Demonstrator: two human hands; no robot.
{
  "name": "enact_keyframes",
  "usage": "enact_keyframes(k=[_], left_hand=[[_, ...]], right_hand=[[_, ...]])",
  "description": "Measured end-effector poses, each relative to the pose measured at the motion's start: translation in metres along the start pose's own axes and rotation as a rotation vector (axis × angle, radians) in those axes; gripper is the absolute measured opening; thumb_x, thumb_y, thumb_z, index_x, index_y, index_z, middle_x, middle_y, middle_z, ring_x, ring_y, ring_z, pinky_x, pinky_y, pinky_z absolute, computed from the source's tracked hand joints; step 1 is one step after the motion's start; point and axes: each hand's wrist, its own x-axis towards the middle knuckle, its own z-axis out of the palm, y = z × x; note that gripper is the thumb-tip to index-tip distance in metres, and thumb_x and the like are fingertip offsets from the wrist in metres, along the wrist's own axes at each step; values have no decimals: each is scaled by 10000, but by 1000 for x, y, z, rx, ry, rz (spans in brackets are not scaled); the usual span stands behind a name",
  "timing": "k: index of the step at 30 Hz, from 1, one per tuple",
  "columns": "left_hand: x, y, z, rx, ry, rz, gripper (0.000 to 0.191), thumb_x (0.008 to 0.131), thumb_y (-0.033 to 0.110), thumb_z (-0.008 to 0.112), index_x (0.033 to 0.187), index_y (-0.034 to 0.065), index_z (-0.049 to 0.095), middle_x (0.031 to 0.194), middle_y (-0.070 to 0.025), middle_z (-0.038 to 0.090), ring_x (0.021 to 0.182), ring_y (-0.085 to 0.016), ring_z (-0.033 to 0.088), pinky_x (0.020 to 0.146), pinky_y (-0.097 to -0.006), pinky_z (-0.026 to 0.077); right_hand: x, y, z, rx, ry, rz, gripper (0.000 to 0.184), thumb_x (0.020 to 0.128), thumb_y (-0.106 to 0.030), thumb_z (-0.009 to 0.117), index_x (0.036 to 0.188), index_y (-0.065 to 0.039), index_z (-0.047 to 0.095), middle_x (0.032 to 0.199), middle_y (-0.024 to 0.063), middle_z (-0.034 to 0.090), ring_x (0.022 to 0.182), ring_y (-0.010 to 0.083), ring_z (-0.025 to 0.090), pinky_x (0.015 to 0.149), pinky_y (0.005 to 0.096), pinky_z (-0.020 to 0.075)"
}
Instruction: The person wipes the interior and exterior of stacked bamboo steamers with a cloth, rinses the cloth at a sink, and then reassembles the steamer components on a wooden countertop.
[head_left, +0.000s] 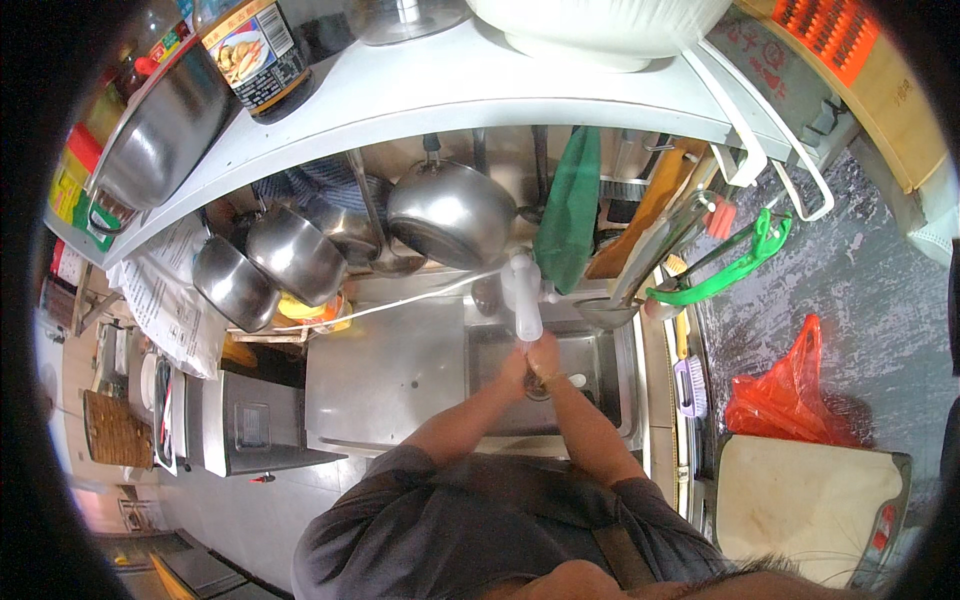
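Both of my hands are together over the stainless steel sink basin (491, 414), right below the spout of a pale tap (529, 319). My left hand (514, 367) comes in from the left. My right hand (545, 355) meets it beside the spout. The hands are small and partly blurred, so whether they grip anything cannot be made out. A dark round thing (535, 391), perhaps the drain, shows between my wrists. A small white object (577, 380) lies in the basin to the right of my right wrist.
A white shelf (450, 90) carries a sauce bottle (259, 64) and a white bowl (600, 30). Below hang steel pots (296, 255), a pan (450, 214) and a green cloth (570, 210). A steel counter (382, 375) adjoins the sink. To the right are a brush (690, 386), a red bag (787, 397) and a cutting board (802, 502).
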Motion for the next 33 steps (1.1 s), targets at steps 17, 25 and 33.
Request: enact_keyframes(k=[17,25,33], left_hand=[[93,-25,-71,298,-346,473,513,861,454,644,1260,140,573,1205,-87,618,1134,-246,573,957,-450,469],[14,6,-15,-236,-316,44,247,956,318,576,1102,121,608,1051,-39,644,968,-221,620,871,-410,504],[38,4,-18,-146,-242,23,261,955,336,577,1077,111,628,1054,-44,652,988,-203,619,887,-407,505]], right_hand=[[-20,-70,-28,190,84,45,246,889,-191,587,1043,-11,652,1011,161,651,965,307,612,853,427,466],[-47,-77,5,107,501,-142,293,918,-234,506,1033,-8,653,987,198,650,908,382,620,819,437,489],[-23,-28,-10,612,-83,569,334,943,-285,488,1097,-14,607,1193,258,555,1105,397,540,944,471,416]])
